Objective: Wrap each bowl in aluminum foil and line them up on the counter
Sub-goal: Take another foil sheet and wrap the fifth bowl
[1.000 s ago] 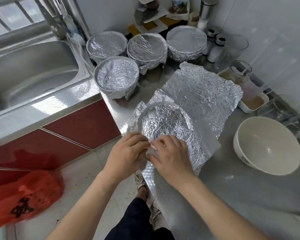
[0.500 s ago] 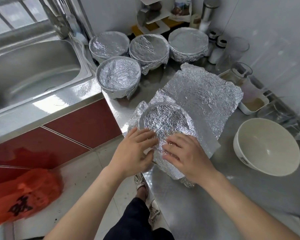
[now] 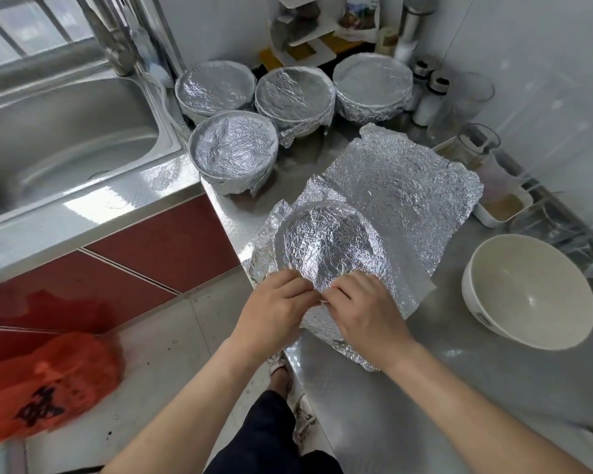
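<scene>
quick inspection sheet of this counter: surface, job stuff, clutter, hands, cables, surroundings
surface: steel counter, reflective
job's things: four wrapped bowls clustered at the back, not in one line; front bowl partly covered by foil; white bowl unwrapped
clutter: shakers, glass jars, white tray by the wall
grippers: left hand and right hand both pinch foil at the front bowl's near rim
cables: nothing seen
surroundings: sink on the left, red cabinet, orange bag on the floor

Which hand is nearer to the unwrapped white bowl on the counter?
The right hand. It pinches the foil left of the white bowl, apart from it; the left hand pinches the foil farther left, beyond the right hand.
</scene>
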